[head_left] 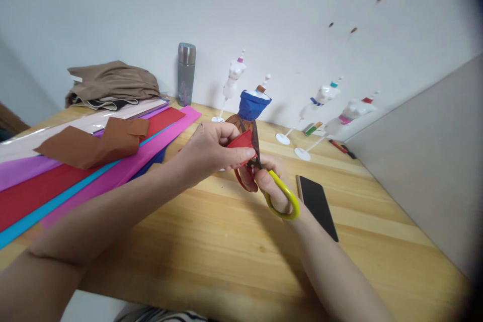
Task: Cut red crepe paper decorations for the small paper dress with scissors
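My left hand (217,148) pinches a small red piece (241,142), perhaps paper or fabric, between thumb and fingers. In my right hand (273,181) is a pair of scissors (284,195) with a yellow handle loop around my thumb. The dark blades point up and away, right beside the red piece; whether they are cutting into it I cannot tell. Just behind both hands stands a mini dress form (255,105) with a blue top and a brown lower part, partly hidden by my fingers.
Long coloured sheets (94,173) and a brown piece (101,143) lie at left, below folded brown cloth (116,80). A metal flask (186,74) stands by the wall. Other mini dress forms (234,78) line the back. A phone (317,207) lies right of my right hand.
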Demonstrator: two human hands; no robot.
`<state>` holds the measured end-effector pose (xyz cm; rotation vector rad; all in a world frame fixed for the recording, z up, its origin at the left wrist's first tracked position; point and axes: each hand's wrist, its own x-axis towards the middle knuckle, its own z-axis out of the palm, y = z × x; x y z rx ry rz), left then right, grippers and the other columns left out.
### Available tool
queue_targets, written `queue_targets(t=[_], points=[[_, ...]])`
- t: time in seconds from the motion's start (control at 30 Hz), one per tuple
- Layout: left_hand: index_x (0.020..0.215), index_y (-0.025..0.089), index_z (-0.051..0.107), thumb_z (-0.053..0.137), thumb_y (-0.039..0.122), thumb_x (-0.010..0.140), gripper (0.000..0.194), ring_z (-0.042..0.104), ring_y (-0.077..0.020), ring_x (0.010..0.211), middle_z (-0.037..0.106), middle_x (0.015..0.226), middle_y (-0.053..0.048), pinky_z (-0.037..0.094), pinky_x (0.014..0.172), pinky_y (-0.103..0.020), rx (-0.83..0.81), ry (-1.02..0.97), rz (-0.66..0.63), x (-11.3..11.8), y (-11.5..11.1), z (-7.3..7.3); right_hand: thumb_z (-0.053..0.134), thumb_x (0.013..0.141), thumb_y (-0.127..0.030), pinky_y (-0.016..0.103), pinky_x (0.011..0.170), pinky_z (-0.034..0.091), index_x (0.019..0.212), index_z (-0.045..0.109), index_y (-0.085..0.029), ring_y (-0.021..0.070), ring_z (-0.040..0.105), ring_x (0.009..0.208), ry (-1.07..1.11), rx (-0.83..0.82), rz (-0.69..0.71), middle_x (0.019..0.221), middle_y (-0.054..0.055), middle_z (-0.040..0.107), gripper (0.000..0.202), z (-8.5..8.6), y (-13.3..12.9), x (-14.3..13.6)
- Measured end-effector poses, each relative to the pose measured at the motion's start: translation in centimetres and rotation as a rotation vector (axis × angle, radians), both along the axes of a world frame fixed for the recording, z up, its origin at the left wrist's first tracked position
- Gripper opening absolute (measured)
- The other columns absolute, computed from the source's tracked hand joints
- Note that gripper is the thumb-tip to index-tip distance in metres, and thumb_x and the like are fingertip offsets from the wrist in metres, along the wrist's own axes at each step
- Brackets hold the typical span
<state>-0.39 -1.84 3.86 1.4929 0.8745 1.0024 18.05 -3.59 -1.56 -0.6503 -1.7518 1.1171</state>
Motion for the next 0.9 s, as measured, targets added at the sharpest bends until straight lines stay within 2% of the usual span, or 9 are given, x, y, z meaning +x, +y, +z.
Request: queue_targets(t=[0.17,0.3,0.53,0.77,0.9], points=[[0.06,0.016,0.057,0.074,0.025,0.066,0.02,0.054,-0.0067,0.052,0.061,0.054,0.002,0.043,0.048,-0.016,-0.02,-0.007,-0.009,-0.02,-0.22,0.44,0.065,0.094,-0.068,0.03,0.054,0.034,0.092,0.077,-0.023,0.0148,0.04,0.054,0.012,0.016,0.006,0.055,-0.004,0.042,0.046,0.05,-0.05,0.01],[0.06,0.016,0.058,0.074,0.023,0.066,0.019,0.055,-0.0075,0.052,0.061,0.054,0.002,0.045,0.049,-0.018,-0.048,-0.005,-0.007,0.03,-0.3,0.71,0.065,0.095,-0.066,0.03,0.057,0.038,0.094,0.077,-0.025,0.0143,0.041,0.054,0.018,0.017,0.029,0.056,-0.005,0.043,0.044,0.09,0.0,0.04],[0.06,0.017,0.058,0.074,0.023,0.065,0.019,0.054,-0.0079,0.052,0.062,0.055,0.002,0.043,0.049,-0.018,-0.037,-0.019,-0.011,0.03,-0.22,0.39,0.067,0.091,-0.071,0.035,0.059,0.042,0.09,0.076,-0.025,0.0204,0.051,0.062,0.003,-0.029,-0.002,0.055,-0.003,0.042,0.048,0.29,-0.17,0.07],[0.059,0.018,0.054,0.073,0.021,0.065,0.02,0.053,-0.0085,0.052,0.06,0.054,0.002,0.037,0.048,-0.02,-0.046,0.007,-0.007,-0.05,-0.33,0.42,0.067,0.09,-0.073,0.033,0.057,0.039,0.089,0.075,-0.023,0.0183,0.047,0.06,-0.006,-0.03,-0.003,0.056,-0.003,0.043,0.05,0.19,-0.04,0.07],[0.059,0.018,0.054,0.072,0.02,0.065,0.019,0.053,-0.0085,0.052,0.06,0.054,0.002,0.037,0.049,-0.02,-0.042,0.0,0.002,-0.04,-0.35,0.45,0.067,0.089,-0.073,0.033,0.059,0.041,0.087,0.075,-0.023,0.0196,0.051,0.063,-0.009,-0.034,-0.001,0.055,-0.003,0.042,0.051,0.21,-0.02,0.01]])
